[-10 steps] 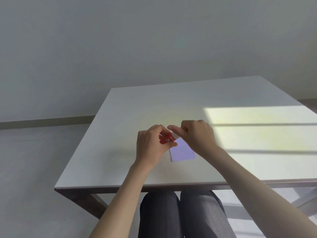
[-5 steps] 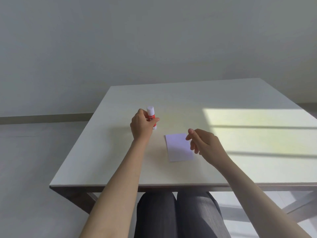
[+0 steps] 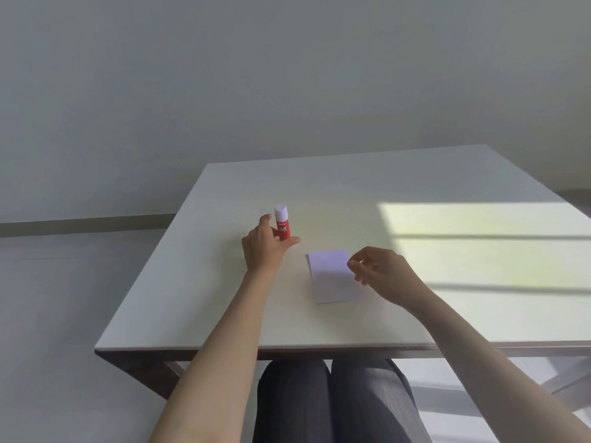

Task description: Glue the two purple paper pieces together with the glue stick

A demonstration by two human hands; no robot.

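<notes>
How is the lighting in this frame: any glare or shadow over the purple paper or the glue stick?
Head view: a bright sunlit patch, crossed by dark shadow bars, covers the table's right side; the purple paper and glue stick sit outside it in even, soft light, with no glare. Its label text is too blurred to read. The right hand overlaps the paper's right edge.

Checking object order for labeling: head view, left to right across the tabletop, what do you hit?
Left hand → glue stick, upright with its white cap on → purple paper, flat on the table → right hand, over the paper's right edge → sunlit patch.
</notes>
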